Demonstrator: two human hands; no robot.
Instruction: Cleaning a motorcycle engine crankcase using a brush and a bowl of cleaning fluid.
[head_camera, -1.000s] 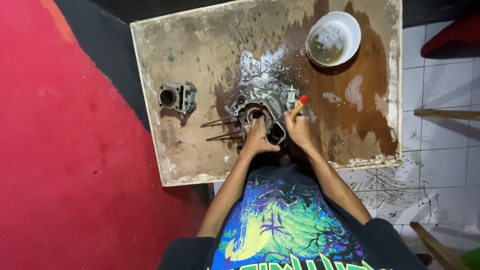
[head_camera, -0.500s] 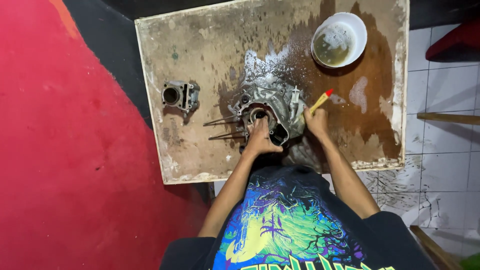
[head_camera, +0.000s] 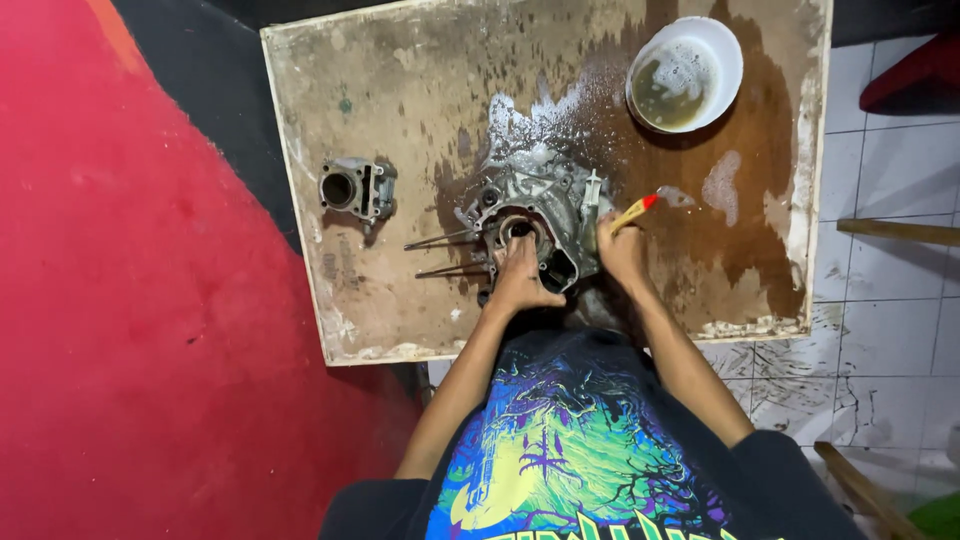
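Note:
A grey metal engine case (head_camera: 537, 200), wet and foamy, lies on a stained wooden board (head_camera: 420, 110). My left hand (head_camera: 520, 275) rests on its near edge, fingers at the round opening. My right hand (head_camera: 620, 250) is closed around a small brush (head_camera: 640, 208) with a yellow handle and red band, its bristles pointing right, just past the case's right side. Two thin metal studs (head_camera: 440, 255) stick out leftward from the case.
A white bowl (head_camera: 690, 72) of murky soapy liquid stands at the board's far right. A separate grey cylinder block (head_camera: 355, 188) sits at the left. Red floor lies to the left, white tiles to the right with wooden sticks (head_camera: 895, 232).
My right hand with the brush has swung from the case's top edge out to its right side. The left hand stays on the case.

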